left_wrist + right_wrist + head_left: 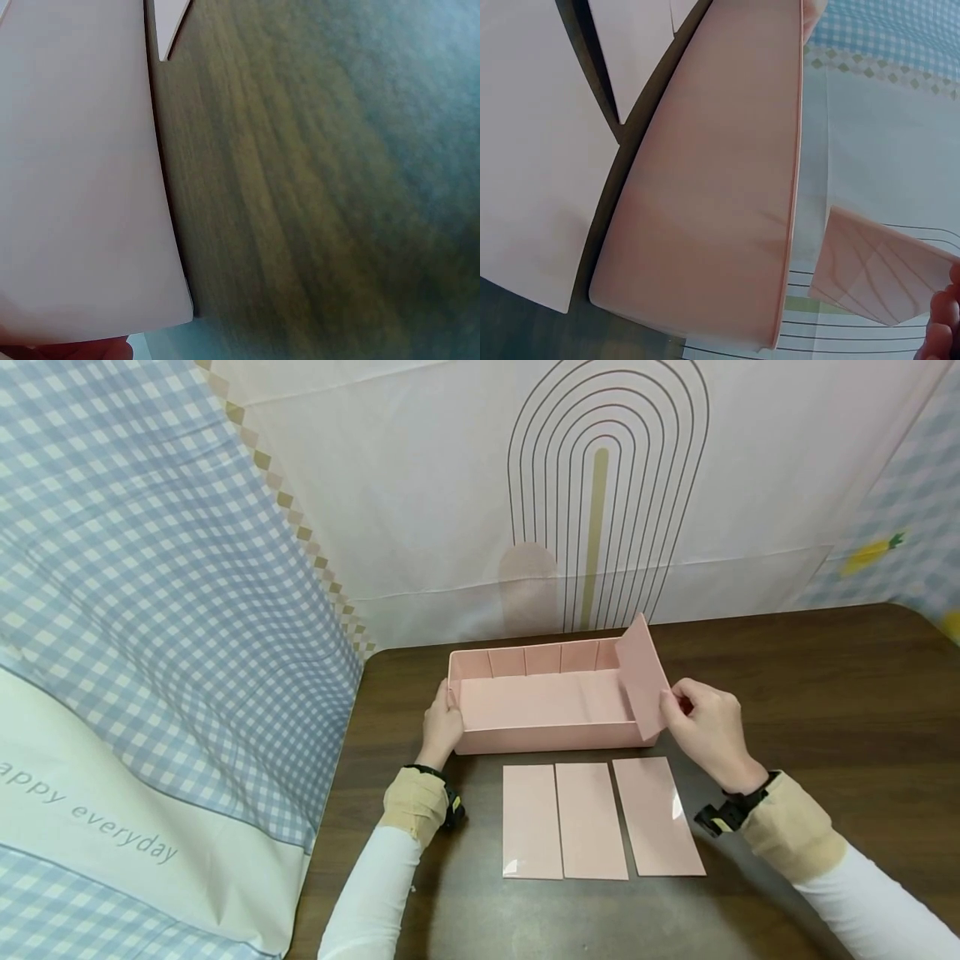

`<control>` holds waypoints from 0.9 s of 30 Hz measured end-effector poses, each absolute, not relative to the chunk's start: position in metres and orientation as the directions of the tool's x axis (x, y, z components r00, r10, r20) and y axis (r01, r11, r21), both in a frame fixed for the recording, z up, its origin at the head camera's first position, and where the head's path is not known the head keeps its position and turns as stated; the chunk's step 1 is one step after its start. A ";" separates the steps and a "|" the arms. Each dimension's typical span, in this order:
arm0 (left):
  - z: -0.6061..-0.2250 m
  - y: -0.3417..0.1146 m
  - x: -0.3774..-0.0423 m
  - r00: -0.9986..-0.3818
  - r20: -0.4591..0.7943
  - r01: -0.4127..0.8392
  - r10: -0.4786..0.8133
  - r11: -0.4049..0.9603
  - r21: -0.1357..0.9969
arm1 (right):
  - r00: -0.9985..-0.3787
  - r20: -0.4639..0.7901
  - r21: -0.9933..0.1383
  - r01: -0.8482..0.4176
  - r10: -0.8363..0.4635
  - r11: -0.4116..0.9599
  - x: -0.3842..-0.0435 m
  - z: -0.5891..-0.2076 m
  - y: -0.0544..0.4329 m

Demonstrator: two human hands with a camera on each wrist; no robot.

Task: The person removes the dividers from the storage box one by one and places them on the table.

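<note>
A long, open-topped pink box with slots along its far inner wall sits toward the back of the table. My left hand grips its left end, thumb at the rim. Between the thumb and fingers of my right hand is a thin pink divider panel, tilted over the right end of the box. In the right wrist view the raised divider panel shows beside the long side of the box. The left wrist view has the box filling the left, with fingertips below it.
Three flat pink panels lie side by side in front of the box: a left one, a middle one and a right one. The dark wooden table meets a patterned cloth behind and a checked cloth at left.
</note>
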State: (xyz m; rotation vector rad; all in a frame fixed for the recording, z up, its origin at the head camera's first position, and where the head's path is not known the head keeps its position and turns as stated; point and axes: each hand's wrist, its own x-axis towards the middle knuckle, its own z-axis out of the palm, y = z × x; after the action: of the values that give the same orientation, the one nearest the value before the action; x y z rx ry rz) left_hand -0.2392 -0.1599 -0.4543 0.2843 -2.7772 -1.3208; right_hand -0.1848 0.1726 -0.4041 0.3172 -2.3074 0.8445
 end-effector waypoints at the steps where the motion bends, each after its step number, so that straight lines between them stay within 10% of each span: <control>1: -0.454 -0.160 -0.239 -0.982 -0.032 -0.144 -0.188 0.615 0.775 | -0.756 0.654 -0.488 -0.426 -0.003 0.762 -0.184 -0.405 0.173; 27: -0.454 -0.160 -0.239 -0.982 -0.027 -0.138 -0.187 0.612 0.779 | -0.737 0.676 -0.487 -0.463 -0.016 0.741 -0.170 -0.414 0.183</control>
State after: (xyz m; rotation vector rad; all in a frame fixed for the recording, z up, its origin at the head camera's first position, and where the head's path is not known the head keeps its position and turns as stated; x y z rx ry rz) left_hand -0.2389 -0.1603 -0.4544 0.2795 -2.7691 -1.3311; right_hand -0.1704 0.1834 -0.4139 0.3586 -2.2706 0.8683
